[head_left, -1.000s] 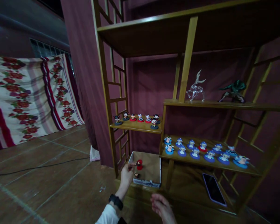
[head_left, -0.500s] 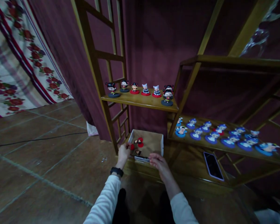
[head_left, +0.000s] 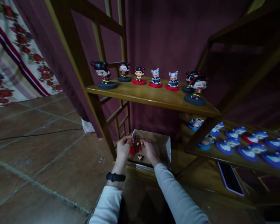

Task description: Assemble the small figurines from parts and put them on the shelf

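My left hand (head_left: 123, 149) is at the left wall of a shallow cardboard box (head_left: 162, 149), fingers bent together. Whatever they hold is hidden. A red round base (head_left: 132, 150) shows just below those fingertips. Inside the box my right hand (head_left: 150, 151) has its fingertips closed on a small black-haired figurine (head_left: 138, 144), partly covered by the fingers. Another dark-haired figurine (head_left: 140, 157) lies near the box's front wall. On my left wrist is a black band (head_left: 115, 177).
Above the box, a wooden shelf (head_left: 142, 93) bears several figurines on black or red bases. A lower shelf at right holds several blue-based figurines (head_left: 228, 145). Below it lies a phone (head_left: 231, 179). A slanting wooden post (head_left: 67, 62) rises at left; a cable (head_left: 37, 135) crosses the tiled floor.
My right hand has moved left from the box's front edge into the box, onto a figurine. My left hand stays by the left wall. The view has come closer to the shelf.
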Motion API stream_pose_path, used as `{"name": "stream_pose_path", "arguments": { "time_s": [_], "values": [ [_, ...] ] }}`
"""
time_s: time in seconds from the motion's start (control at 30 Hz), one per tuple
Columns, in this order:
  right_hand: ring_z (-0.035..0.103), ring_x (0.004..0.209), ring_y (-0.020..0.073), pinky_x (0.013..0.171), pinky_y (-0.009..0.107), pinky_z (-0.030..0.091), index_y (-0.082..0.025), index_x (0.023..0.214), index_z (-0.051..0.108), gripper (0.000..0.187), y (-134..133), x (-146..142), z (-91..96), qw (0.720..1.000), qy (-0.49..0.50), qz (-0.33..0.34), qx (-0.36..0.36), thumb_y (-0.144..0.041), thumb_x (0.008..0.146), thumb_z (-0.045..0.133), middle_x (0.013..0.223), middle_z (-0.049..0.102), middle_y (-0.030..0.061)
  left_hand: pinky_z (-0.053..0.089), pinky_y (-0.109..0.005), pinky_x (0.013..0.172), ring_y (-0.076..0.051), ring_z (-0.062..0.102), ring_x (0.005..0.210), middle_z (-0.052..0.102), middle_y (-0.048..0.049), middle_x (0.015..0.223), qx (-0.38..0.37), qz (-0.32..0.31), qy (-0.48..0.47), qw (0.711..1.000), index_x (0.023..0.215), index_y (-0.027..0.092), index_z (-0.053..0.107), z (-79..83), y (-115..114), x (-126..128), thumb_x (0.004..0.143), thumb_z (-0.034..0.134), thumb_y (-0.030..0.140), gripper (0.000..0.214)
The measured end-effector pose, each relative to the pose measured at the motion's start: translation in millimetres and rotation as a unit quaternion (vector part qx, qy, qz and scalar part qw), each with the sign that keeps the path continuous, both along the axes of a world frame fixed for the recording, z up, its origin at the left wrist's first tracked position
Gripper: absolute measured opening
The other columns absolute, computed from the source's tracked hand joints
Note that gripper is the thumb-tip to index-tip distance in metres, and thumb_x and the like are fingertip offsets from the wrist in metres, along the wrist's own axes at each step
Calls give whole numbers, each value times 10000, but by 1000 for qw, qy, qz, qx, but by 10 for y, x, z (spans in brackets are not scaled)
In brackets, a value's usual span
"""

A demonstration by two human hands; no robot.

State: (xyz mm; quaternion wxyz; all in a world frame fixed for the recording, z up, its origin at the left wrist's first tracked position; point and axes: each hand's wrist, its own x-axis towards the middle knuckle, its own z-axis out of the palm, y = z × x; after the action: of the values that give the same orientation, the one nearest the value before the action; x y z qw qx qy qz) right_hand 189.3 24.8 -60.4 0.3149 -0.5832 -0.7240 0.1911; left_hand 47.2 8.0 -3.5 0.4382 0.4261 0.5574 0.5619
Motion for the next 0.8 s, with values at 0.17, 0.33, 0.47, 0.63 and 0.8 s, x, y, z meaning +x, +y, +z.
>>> {"name": "stream_pose_path", "arguments": {
  "time_s": [0.17, 0.33, 0.47, 0.63, 0.8],
  "values": [
    [420, 1078, 230, 915, 339, 313, -165, 1049, 574, 295, 118, -199, -69, 991, -125, 35, 11, -133, 771, 482, 1084, 564, 107, 497, -269, 636, -158, 630, 690, 672, -72, 772, 3, 4, 24, 1000, 861, 132, 633, 81, -7, 12, 692, 549, 350, 288],
    [416, 1075, 216, 944, 338, 307, -170, 962, 600, 233, 16, -26, -118, 996, -82, 37, 30, -131, 743, 530, 1068, 556, 96, 498, -271, 650, -151, 626, 680, 670, -52, 758, 0, 8, 48, 999, 863, 146, 636, -7, 27, 0, 719, 510, 265, 225],
    [510, 998, 193, 881, 325, 386, -200, 1012, 582, 264, -128, 180, -143, 997, 76, -24, -1, -184, 753, 528, 1038, 600, 67, 487, -252, 635, -150, 621, 674, 665, -56, 720, 2, -8, 48, 999, 835, 134, 641, -108, 48, 50, 720, 523, 228, 190],
    [619, 825, 175, 758, 305, 474, -233, 1025, 587, 293, -415, 343, -51, 974, 219, -45, -38, -230, 739, 525, 933, 670, 29, 428, -210, 480, -115, 551, 479, 597, -15, 535, -115, -92, 22, 989, 758, 122, 647, -181, -84, 355, 687, 616, 269, 166],
    [611, 922, 206, 848, 350, 456, -253, 1057, 611, 364, -689, 354, 130, 973, 219, -70, -4, -180, 710, 524, 1046, 652, 52, 436, -196, 506, -96, 560, 513, 624, -17, 603, -124, -136, -137, 973, 807, 116, 647, -129, -277, 692, 631, 687, 234, 215]
  ]
}}
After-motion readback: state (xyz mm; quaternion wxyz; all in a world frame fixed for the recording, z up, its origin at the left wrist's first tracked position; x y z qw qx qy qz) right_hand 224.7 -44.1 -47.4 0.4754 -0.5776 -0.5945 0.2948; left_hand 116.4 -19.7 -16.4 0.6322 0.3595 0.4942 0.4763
